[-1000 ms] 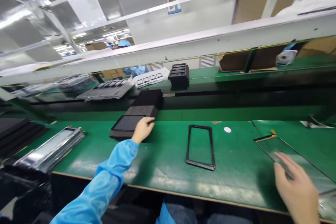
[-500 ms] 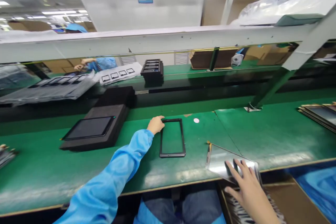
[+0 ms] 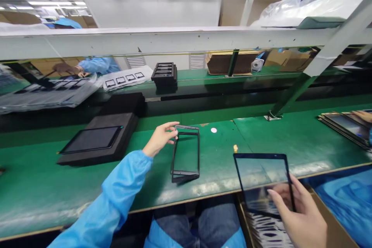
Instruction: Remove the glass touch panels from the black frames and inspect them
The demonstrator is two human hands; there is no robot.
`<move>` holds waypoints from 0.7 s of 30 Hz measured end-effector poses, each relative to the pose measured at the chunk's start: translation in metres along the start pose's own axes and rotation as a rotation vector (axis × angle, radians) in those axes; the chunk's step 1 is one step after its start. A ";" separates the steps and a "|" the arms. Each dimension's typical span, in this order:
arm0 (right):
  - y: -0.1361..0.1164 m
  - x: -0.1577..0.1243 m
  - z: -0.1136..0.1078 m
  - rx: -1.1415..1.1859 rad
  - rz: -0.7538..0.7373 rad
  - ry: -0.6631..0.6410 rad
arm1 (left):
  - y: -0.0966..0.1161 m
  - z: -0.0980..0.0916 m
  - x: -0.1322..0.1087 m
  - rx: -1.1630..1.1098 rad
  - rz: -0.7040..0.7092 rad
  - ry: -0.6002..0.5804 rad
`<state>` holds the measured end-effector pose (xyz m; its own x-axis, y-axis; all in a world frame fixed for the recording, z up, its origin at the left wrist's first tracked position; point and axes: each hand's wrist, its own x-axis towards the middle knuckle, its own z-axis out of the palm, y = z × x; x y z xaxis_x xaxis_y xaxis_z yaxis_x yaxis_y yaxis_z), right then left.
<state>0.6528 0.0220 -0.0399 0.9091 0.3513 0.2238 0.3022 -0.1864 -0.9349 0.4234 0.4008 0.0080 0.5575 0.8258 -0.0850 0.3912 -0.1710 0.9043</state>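
My left hand (image 3: 162,136) pinches the upper left corner of a thin black rectangular tablet frame (image 3: 198,151), which is tilted up off the green bench. A second dark outline shows beneath it; whether that is another frame or a reflection I cannot tell. On the right, my right hand (image 3: 302,205) grips a clear glass touch panel (image 3: 261,155) with a black border, thumb on its face and fingers behind. A small orange flex tab (image 3: 235,148) sticks up at the panel's top left corner. The panel is held up over the bench's front edge.
At left, a dark tablet screen (image 3: 91,139) lies on black foam (image 3: 124,124). Below the right hand stands an open cardboard box (image 3: 328,217) with patterned contents. Stacked panels (image 3: 340,124) lie far right, a person's hand (image 3: 363,116) on them. Black trays (image 3: 164,73) stand behind.
My left hand has raised the frame from the bench. My right hand, earlier spread over the flat-lying panel, has picked it up and turned it upright. Another person's hand has appeared at far right.
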 end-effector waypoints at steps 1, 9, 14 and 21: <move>-0.002 -0.007 0.009 0.120 0.085 -0.075 | 0.004 0.001 -0.015 -0.047 0.021 -0.004; -0.012 -0.058 0.077 0.509 0.358 -0.452 | 0.003 0.048 -0.111 -0.531 0.063 -0.008; -0.013 -0.059 0.077 0.477 0.383 -0.568 | 0.003 0.060 -0.128 -0.607 0.121 0.019; -0.016 -0.065 0.078 0.489 0.381 -0.547 | 0.005 0.065 -0.137 -0.615 0.136 0.035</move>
<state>0.5670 0.0738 -0.0611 0.6178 0.7653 -0.1806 -0.2724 -0.0072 -0.9622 0.3964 0.2524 -0.0034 0.5446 0.8371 0.0516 -0.1799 0.0565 0.9821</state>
